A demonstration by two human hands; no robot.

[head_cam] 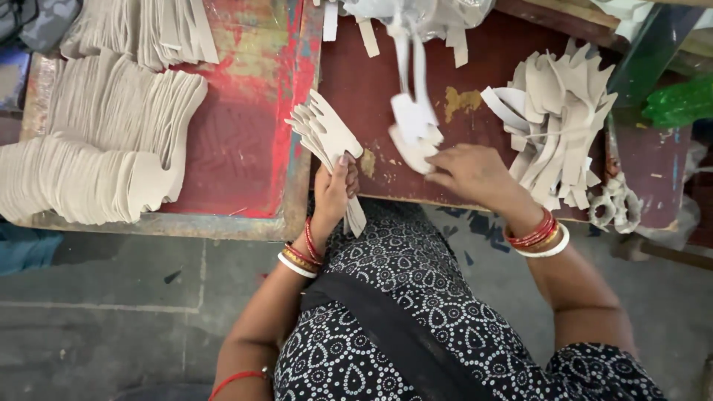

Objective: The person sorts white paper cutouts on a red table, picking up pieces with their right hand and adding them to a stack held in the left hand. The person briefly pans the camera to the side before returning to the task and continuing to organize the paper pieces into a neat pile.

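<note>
Two hands are at work in the head view, both mine. My left hand [334, 189] grips a fanned stack of beige cut pieces [327, 137], fingers wrapped and pressed together around its lower end, thumb on top; the stack stands tilted over the near edge of the dark red worktop [371, 89]. My right hand [471, 174] lies just beside a few loose pale pieces [412, 134] on the worktop, fingers reaching toward them, but the blur there stops me telling whether they pinch one or merely touch it.

To my right sits a jumbled heap of the same shapes [553, 126]. To my left, a red painted board [245, 119] carries long, neat rows of stacked pieces [104, 141]. A clear plastic bag [420, 15] hangs at the far edge.

I judge these pieces light, thin and fairly stiff, like card or pressed board, apt to slide over each other. Holding the stack low and squeezing across its flat faces looks safest.
</note>
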